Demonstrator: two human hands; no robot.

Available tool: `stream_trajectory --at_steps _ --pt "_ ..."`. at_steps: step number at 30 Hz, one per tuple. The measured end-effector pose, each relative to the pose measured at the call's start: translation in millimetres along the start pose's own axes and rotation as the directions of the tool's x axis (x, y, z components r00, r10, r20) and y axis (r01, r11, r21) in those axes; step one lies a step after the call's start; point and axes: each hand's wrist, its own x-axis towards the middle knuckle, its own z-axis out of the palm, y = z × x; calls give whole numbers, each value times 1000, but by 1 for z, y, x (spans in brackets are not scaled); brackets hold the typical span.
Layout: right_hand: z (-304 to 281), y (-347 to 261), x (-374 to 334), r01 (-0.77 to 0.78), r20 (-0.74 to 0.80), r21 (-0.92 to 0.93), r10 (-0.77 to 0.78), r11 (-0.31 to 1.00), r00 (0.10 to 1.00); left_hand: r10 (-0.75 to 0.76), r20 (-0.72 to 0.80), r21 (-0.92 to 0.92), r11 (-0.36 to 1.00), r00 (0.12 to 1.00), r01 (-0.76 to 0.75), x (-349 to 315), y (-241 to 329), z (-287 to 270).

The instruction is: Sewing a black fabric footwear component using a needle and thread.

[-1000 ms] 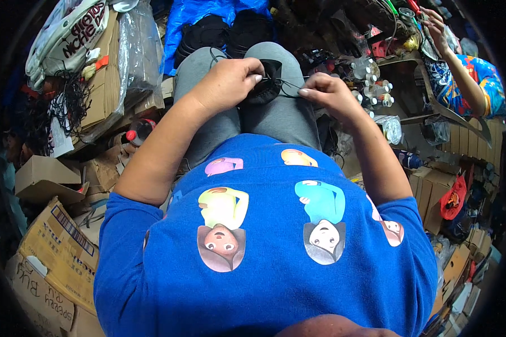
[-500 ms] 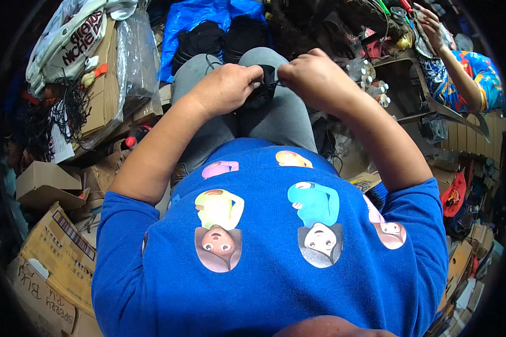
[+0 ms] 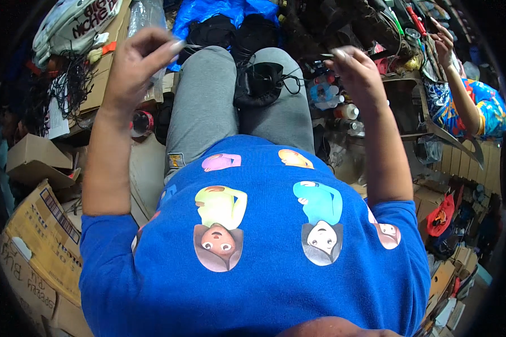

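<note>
Raised at the upper left, my left hand is closed, its thumb and fingertips pinching the end of a thin dark cord. Opposite it, my right hand pinches another thin dark cord end at the fingertips. Between them, on my grey-trousered thighs, rests a small black item with loose cord loops, rounded and open at the top; its exact kind is unclear. The cord's run between my fingers and this item is partly too thin to follow.
Dark rounded pieces lie on blue plastic sheeting beyond my knees. Clear bottles stand right of my leg. At the upper right is another person's hand. Cardboard boxes and tangled black cords are at left.
My hands have moved apart and up, from close together over the black item to either side of my knees. The black item now lies uncovered on my lap.
</note>
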Motion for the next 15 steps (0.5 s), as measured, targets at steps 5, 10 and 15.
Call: stream_trajectory --at_steps 5,10,15 --pt "86 3 10 -128 455 488 -126 864 881 256 382 -582 813 888 16 10 27 87" --pt "42 15 -28 354 446 -807 95 473 890 125 453 633 652 883 -417 -15 3 35" --pt "-148 33 -89 -229 -229 -926 36 300 973 109 -358 863 418 927 284 -56 58 -185"
